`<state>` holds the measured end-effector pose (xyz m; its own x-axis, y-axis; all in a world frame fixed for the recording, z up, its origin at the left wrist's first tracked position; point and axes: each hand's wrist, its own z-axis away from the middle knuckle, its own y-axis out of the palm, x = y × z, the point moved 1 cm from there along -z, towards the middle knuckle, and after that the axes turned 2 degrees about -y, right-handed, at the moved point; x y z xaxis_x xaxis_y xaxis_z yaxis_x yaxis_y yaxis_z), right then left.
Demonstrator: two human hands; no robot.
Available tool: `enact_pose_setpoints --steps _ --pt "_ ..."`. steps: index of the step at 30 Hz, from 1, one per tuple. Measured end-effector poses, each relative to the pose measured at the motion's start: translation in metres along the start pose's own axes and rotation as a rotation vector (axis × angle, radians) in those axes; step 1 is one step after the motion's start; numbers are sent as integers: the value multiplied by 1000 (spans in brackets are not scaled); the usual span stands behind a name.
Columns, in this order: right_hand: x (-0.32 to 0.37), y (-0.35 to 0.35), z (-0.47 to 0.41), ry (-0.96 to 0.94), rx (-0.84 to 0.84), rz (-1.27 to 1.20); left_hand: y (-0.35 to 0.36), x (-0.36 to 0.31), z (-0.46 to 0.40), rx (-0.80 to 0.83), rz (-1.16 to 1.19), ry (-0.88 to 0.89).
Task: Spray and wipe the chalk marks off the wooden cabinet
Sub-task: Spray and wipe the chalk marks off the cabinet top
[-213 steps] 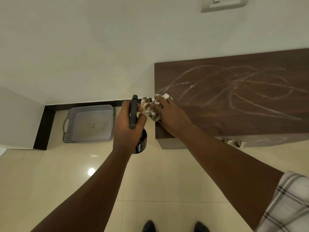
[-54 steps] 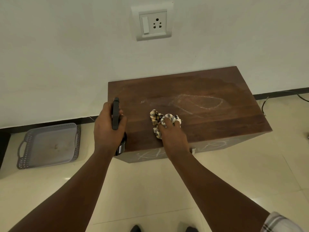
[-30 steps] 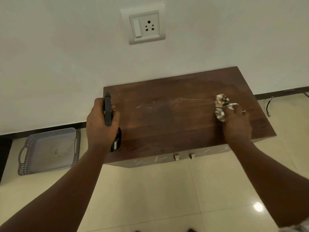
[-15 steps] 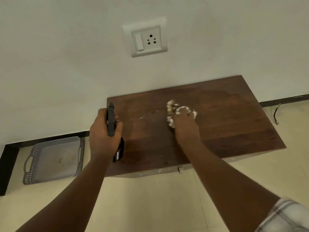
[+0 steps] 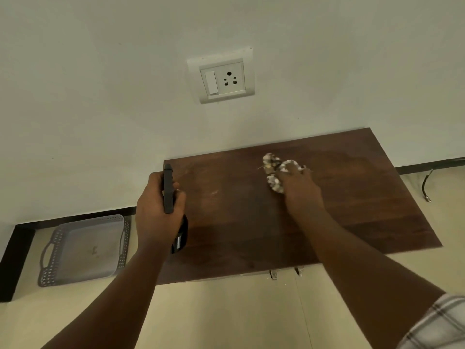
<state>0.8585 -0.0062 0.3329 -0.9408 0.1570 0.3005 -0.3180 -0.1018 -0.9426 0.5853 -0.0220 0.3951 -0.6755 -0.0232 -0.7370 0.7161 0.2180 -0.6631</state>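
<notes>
Cabinet (image 5: 289, 222) against the wall, top nearly clean; faint chalk smudges (image 5: 214, 193) remain left of centre. Right hand (image 5: 299, 190) presses cloth (image 5: 273, 172) flat; left hand (image 5: 157, 210), fingers clamped, holds spray bottle (image 5: 169, 190). Next: wipe leftward.

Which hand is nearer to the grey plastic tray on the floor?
Left. The left hand, gripping the black spray bottle, is just right of the grey plastic tray; the right hand, on the patterned cloth, is farther right.

Bare forearms; a white, dark-lined plaid sleeve (image 5: 437, 323) on the right arm.
</notes>
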Motion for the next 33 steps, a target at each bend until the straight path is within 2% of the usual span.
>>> enact_pose_setpoints --steps 5,11,14,17,20,24,30,33 --pt "-43 -15 -1 214 -106 50 -6 10 3 -9 12 -32" --pt "-13 -8 -8 273 -175 19 -29 26 -7 -42 18 -39" --pt "32 6 -8 164 -162 -1 -44 38 -12 -65 7 -68" --pt "95 32 1 -83 -203 -2 -55 45 -13 -80 4 -96" --pt "161 59 18 -245 1 -69 -65 53 -15 -88 -1 -101" --pt "217 85 42 -543 35 65 -75 64 -19 -107 -9 -95" --pt "224 93 19 -642 35 114 -82 74 -24 -114 -14 -112" --pt "228 86 -3 -622 10 123 -84 78 -31 -108 -16 -90"
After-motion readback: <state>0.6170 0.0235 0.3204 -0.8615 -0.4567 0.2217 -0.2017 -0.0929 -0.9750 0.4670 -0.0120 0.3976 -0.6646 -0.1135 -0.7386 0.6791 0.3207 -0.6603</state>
